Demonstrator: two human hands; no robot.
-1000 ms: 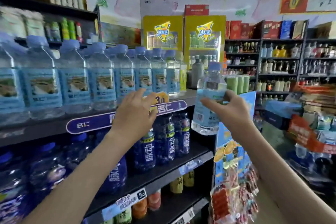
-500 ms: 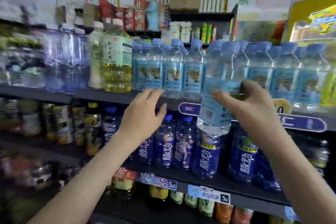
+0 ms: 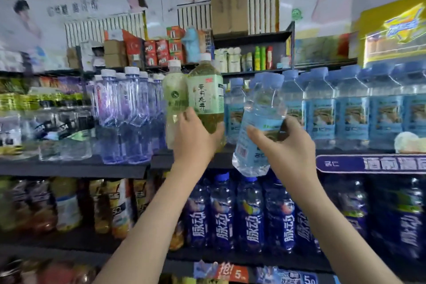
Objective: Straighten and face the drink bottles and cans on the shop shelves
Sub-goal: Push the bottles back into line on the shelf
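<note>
1. The right hand (image 3: 283, 145) curls round a clear, blue-labelled plastic water bottle (image 3: 260, 120), tilted before the dark shelf edge (image 3: 73, 169); slipping, it could strike the navy bottles (image 3: 251, 214) below.
2. The left hand (image 3: 196, 139) grips a large green tea bottle (image 3: 207, 99) low down; pushing it may topple the purple-tinted bottles (image 3: 131, 120) beside it.
3. More matching water bottles (image 3: 350, 110) crowd the shelf rightward, leaving little gap.

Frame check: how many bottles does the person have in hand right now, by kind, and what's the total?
Green tea bottle, white cap, gripped near its base by the left hand: 1
Water bottle, blue cap and label, tilted, held by the right hand: 1
Total: 2
</note>
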